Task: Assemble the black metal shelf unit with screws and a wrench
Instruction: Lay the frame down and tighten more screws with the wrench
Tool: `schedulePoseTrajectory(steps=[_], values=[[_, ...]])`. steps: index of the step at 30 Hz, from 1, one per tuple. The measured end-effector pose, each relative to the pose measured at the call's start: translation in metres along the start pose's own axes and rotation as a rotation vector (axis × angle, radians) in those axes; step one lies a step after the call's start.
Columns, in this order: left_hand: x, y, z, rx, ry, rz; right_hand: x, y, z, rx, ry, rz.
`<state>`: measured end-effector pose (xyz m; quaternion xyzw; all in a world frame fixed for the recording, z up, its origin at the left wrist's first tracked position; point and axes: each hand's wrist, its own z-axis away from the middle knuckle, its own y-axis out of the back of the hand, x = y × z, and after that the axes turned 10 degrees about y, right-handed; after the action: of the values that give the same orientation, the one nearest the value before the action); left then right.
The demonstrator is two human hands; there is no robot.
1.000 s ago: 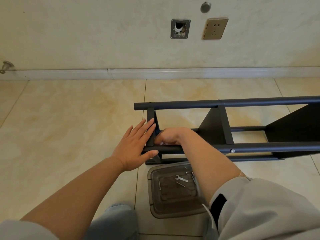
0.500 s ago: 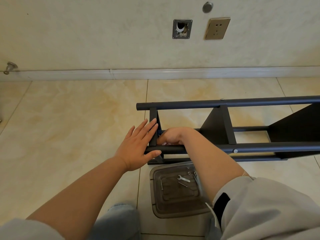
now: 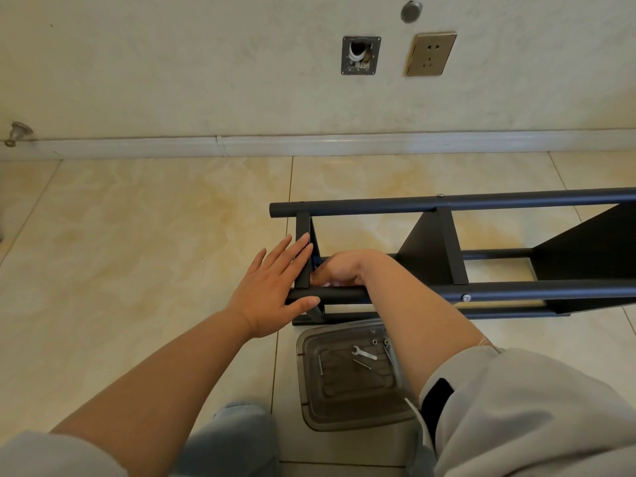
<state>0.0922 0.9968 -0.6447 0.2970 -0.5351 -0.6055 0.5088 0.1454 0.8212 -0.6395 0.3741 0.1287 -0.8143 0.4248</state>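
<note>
The black metal shelf unit (image 3: 447, 203) lies on its side on the tiled floor, its tubes running to the right edge. My left hand (image 3: 272, 284) presses flat with straight fingers against the end crossbar (image 3: 303, 235), thumb under the near tube (image 3: 344, 293). My right hand (image 3: 339, 268) reaches inside the frame behind that crossbar with fingers curled; what they hold is hidden. A small silver wrench (image 3: 364, 353) and loose screws (image 3: 362, 364) lie in a clear plastic tray (image 3: 309, 401) just below the frame.
The wall and white baseboard (image 3: 309, 146) run behind the shelf, with an outlet (image 3: 430, 54) and an open wall box (image 3: 360, 55). A door stop (image 3: 17, 132) sticks out at the far left. My knees fill the bottom edge.
Both hands stay at the shelf's left end; the view has shifted slightly, and the left thumb has crept a little further along the near tube.
</note>
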Motion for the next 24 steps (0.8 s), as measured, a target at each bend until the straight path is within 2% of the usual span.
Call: schedulePoseTrajectory(steps=[8,12,15,18,20,21,22,24], values=[[0.001,0.0,0.0,0.0,0.004,-0.002,-0.004,-0.001,0.004,0.036,0.009,0.073],[0.002,0.0,-0.001,0.001,0.009,0.034,-0.005,-0.004,0.007,0.117,0.06,0.124],[0.006,0.004,-0.003,0.001,0.036,0.087,-0.01,0.003,0.009,0.341,0.055,0.377],[0.008,0.006,-0.005,-0.018,0.084,0.096,-0.019,0.016,0.017,0.787,0.08,0.615],[0.012,0.007,-0.004,-0.031,0.162,0.137,-0.025,0.028,0.027,0.988,0.167,0.708],[0.015,0.007,-0.003,-0.039,0.229,0.178,-0.025,0.036,0.029,1.002,0.199,0.81],[0.018,0.008,-0.003,-0.051,0.309,0.218,-0.023,0.044,0.029,0.945,0.186,0.923],[0.025,0.007,-0.007,-0.08,0.45,0.246,-0.015,0.059,0.03,0.763,0.075,1.057]])
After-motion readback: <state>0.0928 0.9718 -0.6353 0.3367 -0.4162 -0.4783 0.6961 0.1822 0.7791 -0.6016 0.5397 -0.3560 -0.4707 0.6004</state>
